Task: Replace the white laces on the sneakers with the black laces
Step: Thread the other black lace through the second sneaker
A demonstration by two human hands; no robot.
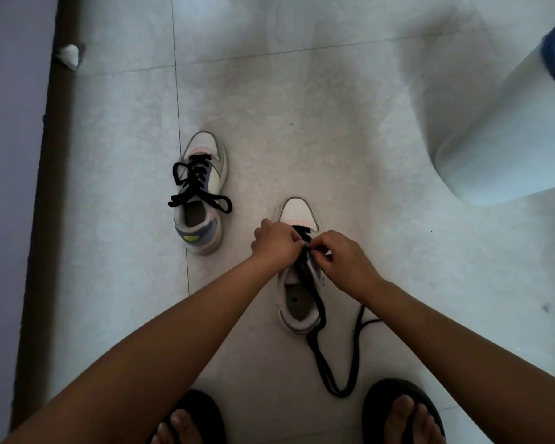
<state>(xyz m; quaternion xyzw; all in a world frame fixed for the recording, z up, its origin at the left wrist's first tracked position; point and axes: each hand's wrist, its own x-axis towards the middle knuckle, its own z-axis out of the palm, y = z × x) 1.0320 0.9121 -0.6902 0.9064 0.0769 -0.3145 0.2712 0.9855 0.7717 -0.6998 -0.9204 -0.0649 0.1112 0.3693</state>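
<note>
Head view, floor level. Far sneaker [202, 190] stands on the floor tiles [334, 123], up and to the left, fully laced in black with a bow [199, 197] tied: I judge that shoe finished. No white laces in view.

Near sneaker [298, 274] stands toe away from me, between my arms. The black lace [321, 315] is threaded through the lower eyelets only, as far as I can tell; both loose ends trail back past the heel and loop on the floor just ahead of the sandals [401, 408].

Left hand [276, 241]: fingers curled, grip pinched on the lace at the eyelet row. Right hand [340, 257]: fingers curled, also pinching the lace at the same spot, the two hands touching or nearly so. Exact eyelet is hidden by the fingers.

Step in hand, by my judgement: feeding a lace end through a mid eyelet of the second shoe. Next move calls for pulling the slack through, crossing over, and keeping the lace flat.

A pale cylinder [500, 139] stands at right, well apart.
</note>
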